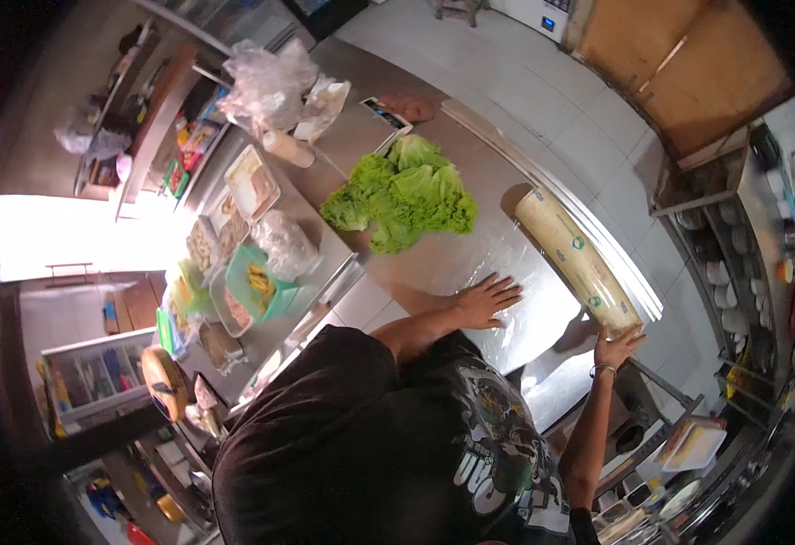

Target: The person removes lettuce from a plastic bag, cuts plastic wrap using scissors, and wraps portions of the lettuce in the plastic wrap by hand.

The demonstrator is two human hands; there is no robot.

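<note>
My left hand lies flat with its fingers spread on clear plastic film stretched over the shiny metal table. My right hand grips the near end of a large roll of plastic wrap, which has blue and green logos on it. The roll lies slantwise along the table's right side. Beyond my left hand, a pile of green lettuce leaves rests on the metal surface.
On the left stand a green container with yellow strips, a tray and plastic bags. A bottle and a phone lie farther back. Shelves with stacked dishes stand at right.
</note>
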